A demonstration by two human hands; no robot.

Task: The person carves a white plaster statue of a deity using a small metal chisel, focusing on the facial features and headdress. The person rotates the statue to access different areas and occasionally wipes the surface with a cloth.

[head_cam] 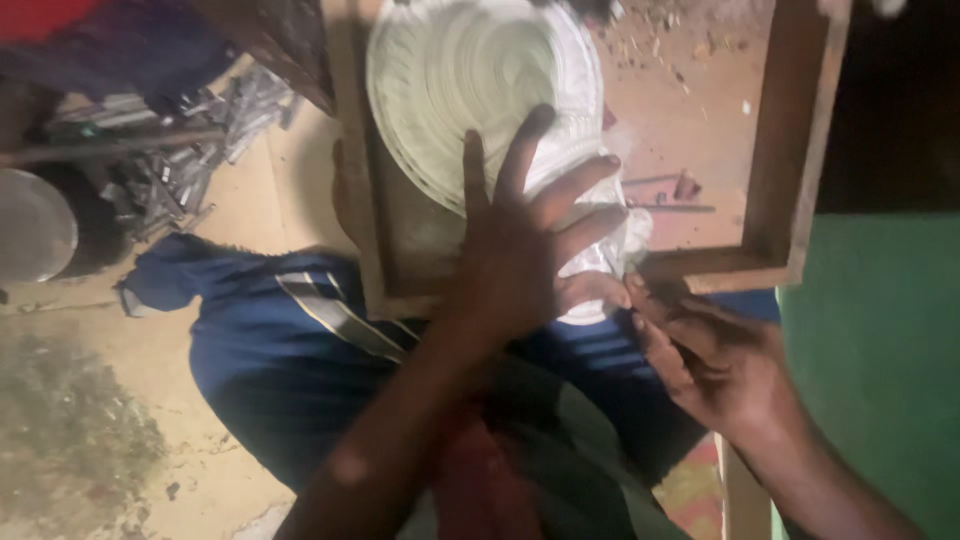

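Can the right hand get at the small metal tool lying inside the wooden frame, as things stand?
Probably yes. The right hand sits at the wooden frame by its near rail; the metal tool lies on open floor beyond it, with nothing visibly between but the low rail.

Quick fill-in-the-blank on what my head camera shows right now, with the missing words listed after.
1. The left hand lies flat with spread fingers on the round white ribbed ______.
2. That disc sits inside a brown wooden ______.
3. The right hand touches the frame at its lower ______ corner.
4. Under the frame lies a dark ______ cloth.

Missing words: disc; frame; right; blue
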